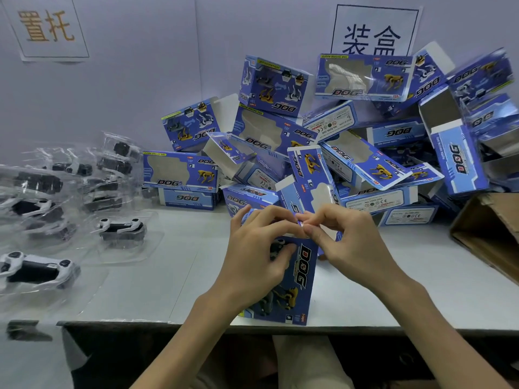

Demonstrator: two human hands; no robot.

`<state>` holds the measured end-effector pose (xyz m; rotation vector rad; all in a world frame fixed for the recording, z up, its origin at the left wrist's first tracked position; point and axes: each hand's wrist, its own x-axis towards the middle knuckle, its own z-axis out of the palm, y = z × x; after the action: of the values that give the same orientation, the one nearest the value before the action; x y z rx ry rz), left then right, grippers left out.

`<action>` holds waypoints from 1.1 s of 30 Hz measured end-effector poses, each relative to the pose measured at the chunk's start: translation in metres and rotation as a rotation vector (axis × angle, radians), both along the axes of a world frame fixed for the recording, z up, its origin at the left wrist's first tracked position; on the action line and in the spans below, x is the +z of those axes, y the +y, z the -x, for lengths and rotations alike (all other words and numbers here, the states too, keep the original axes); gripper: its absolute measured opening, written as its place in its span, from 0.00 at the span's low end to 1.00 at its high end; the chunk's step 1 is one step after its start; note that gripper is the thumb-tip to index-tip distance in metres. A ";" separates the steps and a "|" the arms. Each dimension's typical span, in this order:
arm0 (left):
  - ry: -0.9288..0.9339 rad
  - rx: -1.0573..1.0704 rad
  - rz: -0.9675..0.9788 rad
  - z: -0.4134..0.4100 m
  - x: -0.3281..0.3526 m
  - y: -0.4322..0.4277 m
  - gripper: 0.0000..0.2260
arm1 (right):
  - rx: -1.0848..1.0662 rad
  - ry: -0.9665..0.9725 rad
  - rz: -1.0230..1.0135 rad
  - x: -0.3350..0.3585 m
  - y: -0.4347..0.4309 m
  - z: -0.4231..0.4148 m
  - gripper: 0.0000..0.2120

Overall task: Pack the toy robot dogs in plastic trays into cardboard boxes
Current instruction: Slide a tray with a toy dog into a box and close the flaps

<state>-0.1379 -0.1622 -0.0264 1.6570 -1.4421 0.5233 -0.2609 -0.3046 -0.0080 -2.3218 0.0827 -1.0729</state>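
Left hand and right hand pinch the upright blue box; contents hidden

1. The box I am working on is deep blue, with black "DOG" lettering and printed dogs in yellow and grey
2. The heap of boxes shows the same deep blue with lighter blue panels, yellow dog prints and plain white insides on the open flaps
3. The toy dogs are white and black, in clear, glinting trays
4. My table is pale grey-white with a dark front edge
5. The wall is lilac grey; the left sign is white with orange characters, the right sign white with black characters in a thin black frame
6. The carton is plain brown cardboard
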 end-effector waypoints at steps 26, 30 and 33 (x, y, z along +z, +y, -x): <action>0.009 -0.007 0.134 0.008 -0.011 -0.003 0.08 | -0.012 0.123 0.009 0.021 0.002 0.002 0.06; 0.012 -0.017 0.099 0.004 -0.006 -0.003 0.08 | 0.047 0.139 -0.031 0.009 0.001 0.014 0.06; -0.040 0.006 0.071 0.003 -0.003 0.000 0.10 | 0.064 0.171 0.005 0.004 -0.002 0.021 0.12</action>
<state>-0.1404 -0.1619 -0.0296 1.6036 -1.4315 0.6069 -0.2822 -0.3061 -0.0043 -2.4004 0.0706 -0.8433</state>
